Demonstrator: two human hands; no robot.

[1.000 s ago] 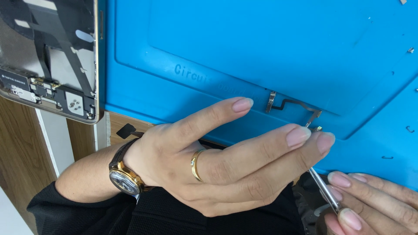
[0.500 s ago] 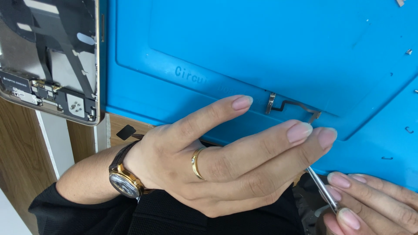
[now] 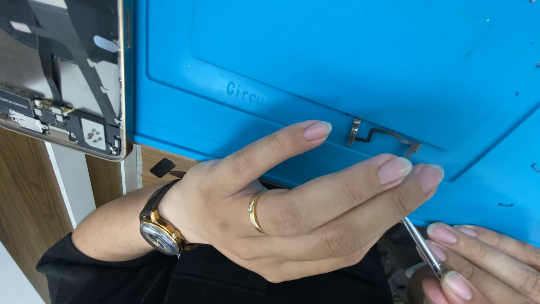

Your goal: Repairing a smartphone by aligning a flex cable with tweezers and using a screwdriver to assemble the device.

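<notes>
My left hand [image 3: 292,208] lies flat over the near edge of a blue work mat [image 3: 337,56], fingers stretched out to the right and holding nothing. It wears a gold ring [image 3: 256,211] and a gold wristwatch [image 3: 160,231] on a dark strap. Just past its fingertips a small thin flex cable [image 3: 382,135] with a metal end lies on the mat. At the bottom right my right hand [image 3: 484,259] pinches slim metal tweezers [image 3: 422,242]. Their tip is hidden under my left fingers.
An opened phone housing [image 3: 62,73] with a gold rim and exposed inner parts lies at the upper left, beside the mat. A small black piece [image 3: 163,167] sits on the wooden table [image 3: 22,191] below it. Tiny screws dot the mat's right side.
The tweezers' tip, seen beside the cable's right end a second ago, has slipped back under my left fingertips. The cable and my left hand have stayed put.
</notes>
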